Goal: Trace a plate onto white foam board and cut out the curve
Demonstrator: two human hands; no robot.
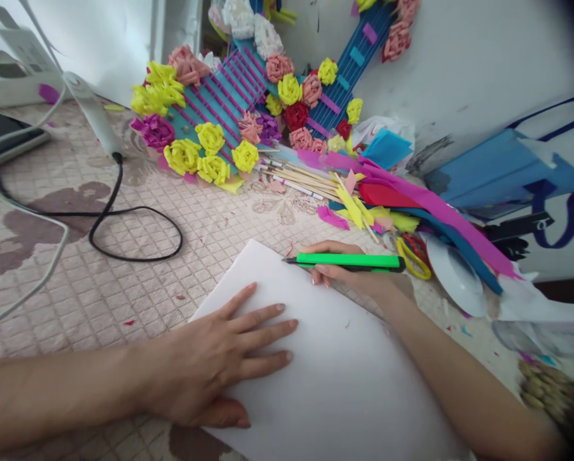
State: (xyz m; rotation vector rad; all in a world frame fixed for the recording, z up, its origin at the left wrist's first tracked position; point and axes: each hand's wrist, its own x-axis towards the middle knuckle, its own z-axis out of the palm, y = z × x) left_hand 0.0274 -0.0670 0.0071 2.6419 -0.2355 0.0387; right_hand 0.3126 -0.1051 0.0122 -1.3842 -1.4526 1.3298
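Note:
A large white sheet (335, 358) lies on the table with a corner toward the far side. My left hand (220, 352) rests flat on its left part, fingers spread and holding nothing. Near the sheet's far right edge, my right hand (332, 272) grips a bright green utility knife (354, 260). The knife's dark tip points left, above the sheet's far edge, and its black end points right. I cannot tell whether the blade touches the sheet. Part of the sheet is hidden beneath my left hand and right forearm.
A blue guitar shape (224, 96) with crepe paper flowers leans at the back. Thin wooden sticks (301, 179), crepe strips (421, 186), yellow-handled scissors (414, 257) and a white plate (453, 275) lie right. A glue gun (92, 115) with a black cord (138, 258) sits left.

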